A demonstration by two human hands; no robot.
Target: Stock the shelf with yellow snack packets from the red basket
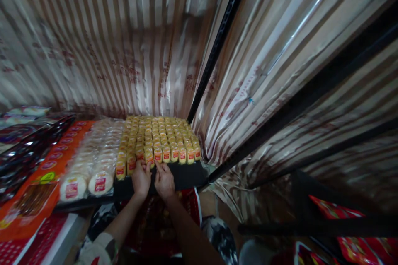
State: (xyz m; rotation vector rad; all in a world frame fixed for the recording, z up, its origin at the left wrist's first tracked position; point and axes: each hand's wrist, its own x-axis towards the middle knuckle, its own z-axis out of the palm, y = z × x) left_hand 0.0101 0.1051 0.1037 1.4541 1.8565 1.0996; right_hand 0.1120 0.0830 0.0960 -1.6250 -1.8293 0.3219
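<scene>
Right at the six o'clock edge of its row, a small yellow plastic-wrapped packet with a red label (pixel 149 156) meets the left hand (pixel 141 180) and right hand (pixel 164 181), fingers curled nearly closed, seemingly steadying it, though I cannot tell any pinch.

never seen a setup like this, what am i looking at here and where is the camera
There is no machine here, only a person's two bare hands, seen by one camera worn on the head, looking forward and down. The left hand and right hand are at the front of rows of small yellow packets with red labels; their fingers touch the front ones, though whether either grips one is unclear. The packets stand on a dark shelf. Left of them are stacks of round, pale wrapped items and orange packaging. Striped sheeting hangs behind.
</scene>
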